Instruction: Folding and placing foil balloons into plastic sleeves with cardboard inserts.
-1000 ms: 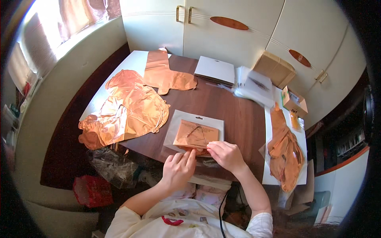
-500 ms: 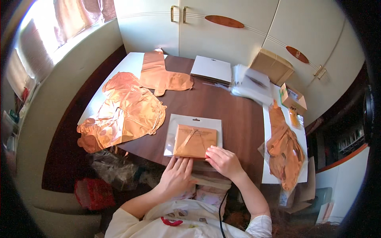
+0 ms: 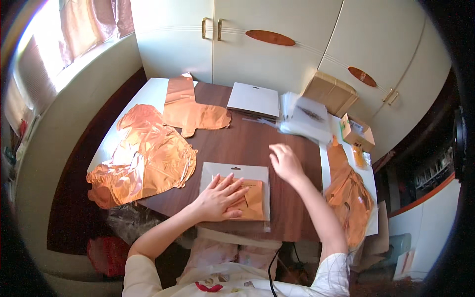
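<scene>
A folded copper-orange foil balloon [image 3: 256, 202] lies on a white backing card [image 3: 210, 171] with a hang hole, near the table's front edge. A clear sleeve edge shows at the card's lower right. Flat on top of the folded foil rests my left hand [image 3: 220, 199], its fingers spread, hiding much of the foil's left half. My right hand [image 3: 286, 164] is off the card, just beyond its upper right corner and over the brown tabletop. Its fingers are stretched out, holding nothing visible.
Unfolded copper foil balloons [image 3: 158, 153] spread across the table's left side. At the back stand a stack of white cards [image 3: 253, 99], clear plastic sleeves [image 3: 307, 119] and a cardboard box [image 3: 331, 93]. A small open box [image 3: 357, 131] and another foil balloon [image 3: 346, 195] lie on the right.
My left hand has moved from the card's front edge onto the folded foil and flattened there. My right hand has let go of the lower right corner and moved up and away.
</scene>
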Demonstrator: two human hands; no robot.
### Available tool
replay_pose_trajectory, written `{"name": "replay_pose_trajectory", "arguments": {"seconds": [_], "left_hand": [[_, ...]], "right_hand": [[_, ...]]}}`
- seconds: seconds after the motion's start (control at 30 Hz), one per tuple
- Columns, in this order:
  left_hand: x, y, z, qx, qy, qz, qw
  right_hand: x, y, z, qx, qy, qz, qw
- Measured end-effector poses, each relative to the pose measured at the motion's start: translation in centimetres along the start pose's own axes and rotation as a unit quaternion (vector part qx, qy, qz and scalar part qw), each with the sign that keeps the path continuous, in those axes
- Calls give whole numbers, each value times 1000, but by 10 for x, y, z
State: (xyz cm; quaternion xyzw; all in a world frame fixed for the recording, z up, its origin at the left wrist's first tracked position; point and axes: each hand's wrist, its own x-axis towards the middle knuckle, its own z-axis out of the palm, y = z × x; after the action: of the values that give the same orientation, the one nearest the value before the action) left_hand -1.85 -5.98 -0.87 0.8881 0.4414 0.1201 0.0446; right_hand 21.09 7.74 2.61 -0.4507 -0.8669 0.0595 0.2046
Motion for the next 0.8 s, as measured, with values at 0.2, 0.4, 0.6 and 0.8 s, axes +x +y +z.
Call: {"name": "replay_pose_trajectory", "arguments": {"seconds": [0.2,0.4,0.6,0.8], "left_hand": [[1,6,-2,35,-26,7,999],[1,3,0,15,-25,12,1000],[6,5,-1,7,-15,10,1000],[4,1,-3,21,-19,1,1000]], "right_hand": [[96,75,30,-98,24,51,994],[122,86,42,-140,-52,110,983],[99,68,22,-191,0,97,977],[-35,-20,-22,114,54,-91,988]]}}
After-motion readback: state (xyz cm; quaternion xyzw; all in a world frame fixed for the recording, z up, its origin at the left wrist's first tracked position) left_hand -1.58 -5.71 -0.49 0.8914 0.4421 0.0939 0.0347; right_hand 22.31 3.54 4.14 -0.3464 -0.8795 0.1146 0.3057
